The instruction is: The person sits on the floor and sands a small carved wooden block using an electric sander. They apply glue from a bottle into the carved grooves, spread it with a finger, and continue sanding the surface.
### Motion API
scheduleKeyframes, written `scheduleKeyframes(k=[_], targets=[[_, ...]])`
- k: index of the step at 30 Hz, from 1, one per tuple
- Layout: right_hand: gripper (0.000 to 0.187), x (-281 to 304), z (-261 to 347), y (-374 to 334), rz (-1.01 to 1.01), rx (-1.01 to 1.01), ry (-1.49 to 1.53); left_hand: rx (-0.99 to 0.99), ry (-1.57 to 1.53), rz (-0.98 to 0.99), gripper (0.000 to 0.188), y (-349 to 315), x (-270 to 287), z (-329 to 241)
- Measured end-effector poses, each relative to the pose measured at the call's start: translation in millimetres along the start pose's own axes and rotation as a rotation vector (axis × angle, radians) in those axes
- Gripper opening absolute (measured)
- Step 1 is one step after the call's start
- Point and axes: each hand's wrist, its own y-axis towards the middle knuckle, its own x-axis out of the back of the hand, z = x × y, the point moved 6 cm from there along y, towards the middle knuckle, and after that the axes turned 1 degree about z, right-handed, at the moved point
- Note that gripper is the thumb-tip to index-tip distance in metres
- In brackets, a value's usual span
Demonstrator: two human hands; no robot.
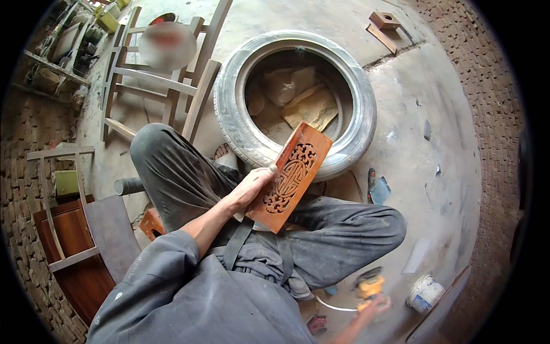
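My left hand (259, 184) grips a reddish-brown wooden panel (314, 163) by its left edge, thumb on the face. The panel has a pierced carving of scrolls around a round emblem and is tilted over my lap. Low on the right, well apart from the panel, my right hand (375, 307) is closed around a yellow-and-black power sander (370, 285). Some motion blur softens that hand, and the sander's dark pad points away from me. A white cord (335, 308) runs from near the sander toward my hip.
A large tire (229, 86) lies flat ahead, with bags and yellowish paper inside. Wooden chair frames (154, 77) stand at the far left; a panelled wooden piece (74, 246) is beside me. A white bucket (425, 293) sits at right, near blue sheets (380, 190).
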Motion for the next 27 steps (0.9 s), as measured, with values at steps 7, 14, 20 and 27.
scheduleKeyframes(k=[7, 14, 20, 27], targets=[[0.056, 63, 294, -8, 0.057, 0.609, -0.169, 0.147, -0.124, -0.002, 0.043, 2, -3, -30], [0.048, -122, 459, -108, 0.654, 0.916, -0.183, 0.131, 0.011, -0.110, 0.045, -13, 20, -25], [0.047, -250, 489, -164, 0.863, 1.285, -0.170, -0.029, -0.074, -0.087, 0.051, -18, 11, -25], [0.044, -320, 510, -156, 0.985, 1.409, -0.187, -0.024, -0.015, -0.154, 0.051, -19, 19, -13]])
